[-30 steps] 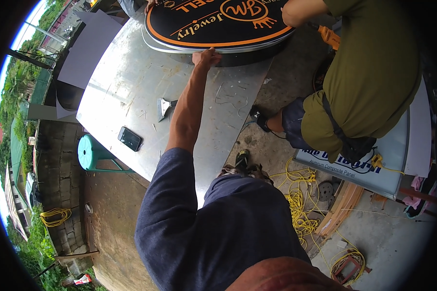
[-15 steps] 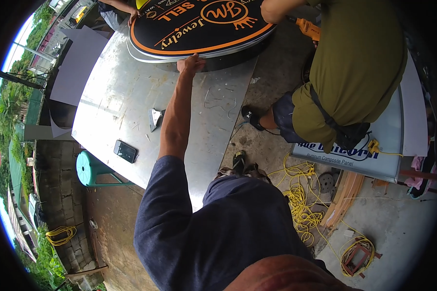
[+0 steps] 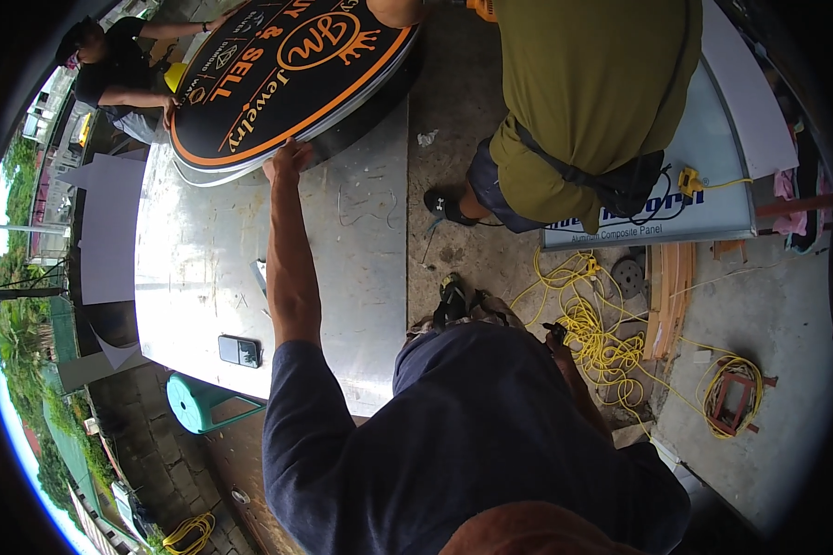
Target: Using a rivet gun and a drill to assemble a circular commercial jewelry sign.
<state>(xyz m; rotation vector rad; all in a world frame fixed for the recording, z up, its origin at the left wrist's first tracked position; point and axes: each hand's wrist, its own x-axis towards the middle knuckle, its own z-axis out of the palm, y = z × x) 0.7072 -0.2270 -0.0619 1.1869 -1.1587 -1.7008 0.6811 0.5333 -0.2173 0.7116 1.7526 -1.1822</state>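
Note:
A large oval sign (image 3: 282, 83), black with an orange border and a metal side band, rests tilted at the far end of the metal-topped table (image 3: 352, 305). My left arm reaches forward, and my left hand (image 3: 289, 159) grips the sign's near edge, fingers closed over the rim. Beside my right hip, my right hand (image 3: 559, 344) is partly hidden by my body and closed around a small dark object (image 3: 554, 329) too unclear to name. A co-worker at far left has both hands on the sign. Another, in an olive shirt (image 3: 592, 83), leans at its right end by an orange power tool (image 3: 481, 9).
On the table lie a black phone (image 3: 240, 351), a flat metal piece (image 3: 260, 276) and thin wire (image 3: 370, 208). A teal stool (image 3: 190, 404) stands at left. Tangled yellow cord (image 3: 588, 347), wooden planks (image 3: 671, 305) and a cord reel (image 3: 733, 398) are on the floor at right.
My view has turned to the right, so the sign and table appear further left. My right hand with the dark object has come into view. My left hand stays on the sign's edge.

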